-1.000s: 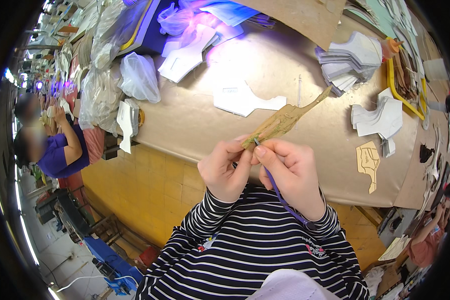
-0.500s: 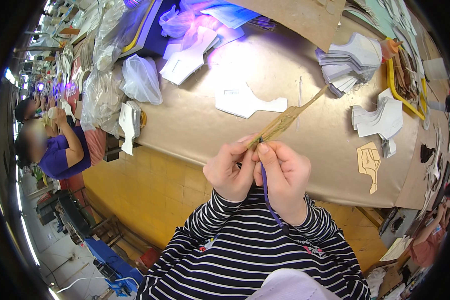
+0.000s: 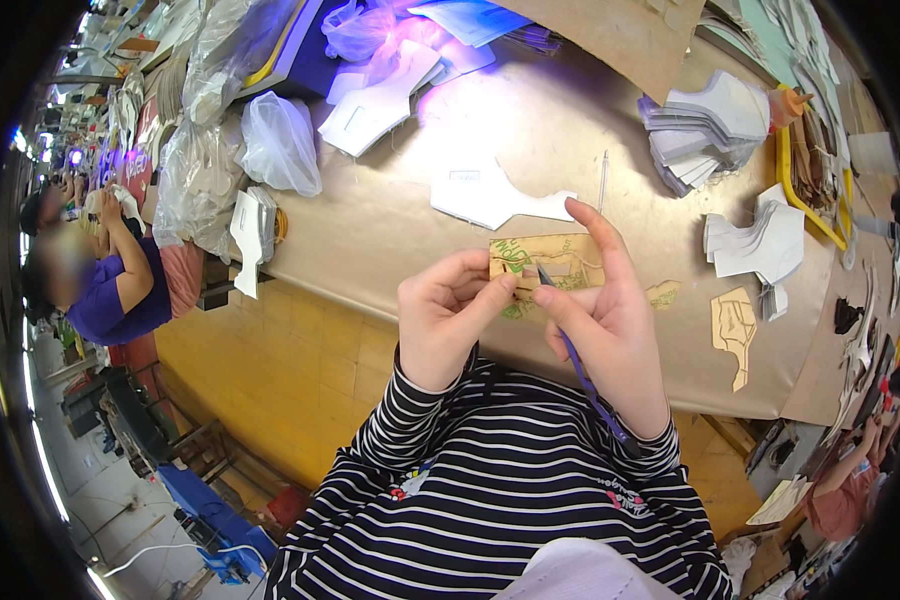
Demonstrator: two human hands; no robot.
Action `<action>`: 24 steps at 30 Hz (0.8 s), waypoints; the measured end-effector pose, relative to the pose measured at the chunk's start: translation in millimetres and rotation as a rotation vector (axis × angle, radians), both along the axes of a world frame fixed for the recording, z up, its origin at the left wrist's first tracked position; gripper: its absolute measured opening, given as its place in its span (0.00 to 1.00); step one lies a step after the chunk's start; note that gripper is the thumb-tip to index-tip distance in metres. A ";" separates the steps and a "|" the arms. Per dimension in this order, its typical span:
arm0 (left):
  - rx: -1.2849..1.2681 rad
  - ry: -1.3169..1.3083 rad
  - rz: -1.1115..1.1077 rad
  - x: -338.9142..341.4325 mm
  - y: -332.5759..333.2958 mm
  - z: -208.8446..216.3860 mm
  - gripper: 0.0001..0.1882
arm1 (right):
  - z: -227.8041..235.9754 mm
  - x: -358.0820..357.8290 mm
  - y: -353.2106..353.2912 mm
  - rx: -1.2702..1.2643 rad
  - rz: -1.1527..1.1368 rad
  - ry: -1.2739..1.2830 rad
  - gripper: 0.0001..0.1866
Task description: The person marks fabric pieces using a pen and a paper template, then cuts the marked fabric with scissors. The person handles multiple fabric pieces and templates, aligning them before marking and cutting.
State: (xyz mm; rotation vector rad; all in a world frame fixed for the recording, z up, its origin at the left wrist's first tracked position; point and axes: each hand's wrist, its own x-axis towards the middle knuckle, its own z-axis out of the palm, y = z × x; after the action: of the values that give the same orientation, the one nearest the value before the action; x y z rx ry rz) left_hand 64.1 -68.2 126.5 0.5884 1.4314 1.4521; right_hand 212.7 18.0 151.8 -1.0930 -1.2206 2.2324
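Left hand (image 3: 448,318) pinches the brown cardboard template (image 3: 548,265) at its near edge, steadying it above the desk (image 3: 390,230); right hand (image 3: 602,318), fingers closed on a purple pen (image 3: 582,372), supports the far edge, tip on the card for marking.

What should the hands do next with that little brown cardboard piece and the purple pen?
Probably draw the purple pen a little along the cardboard piece. The right hand already has its tip on the piece, and the left hand pinches the piece's edge steady above the table.
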 end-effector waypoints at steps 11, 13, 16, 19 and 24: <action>-0.015 0.010 0.020 4.5 -1.2 -1.6 0.10 | -5.5 -4.4 -0.2 -0.017 0.006 0.044 0.42; -0.008 -0.007 0.013 4.8 -1.8 -1.7 0.10 | -6.4 -4.6 -0.3 -0.013 0.023 0.040 0.42; 0.013 -0.017 -0.014 1.5 -2.7 -2.0 0.10 | -8.1 -4.1 -0.2 -0.001 0.050 0.031 0.43; 0.022 -0.025 -0.028 0.0 -3.1 -2.4 0.10 | -8.6 -3.4 0.0 0.002 0.068 0.030 0.43; 0.006 0.014 -0.024 -1.4 -3.5 -1.2 0.10 | -8.5 -1.7 2.1 0.008 0.108 0.053 0.43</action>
State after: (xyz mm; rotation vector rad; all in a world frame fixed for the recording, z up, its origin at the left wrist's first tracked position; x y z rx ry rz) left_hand 62.6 -71.7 125.3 0.6189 1.4268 1.4367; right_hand 211.1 20.1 143.3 -0.9798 -1.2940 2.3182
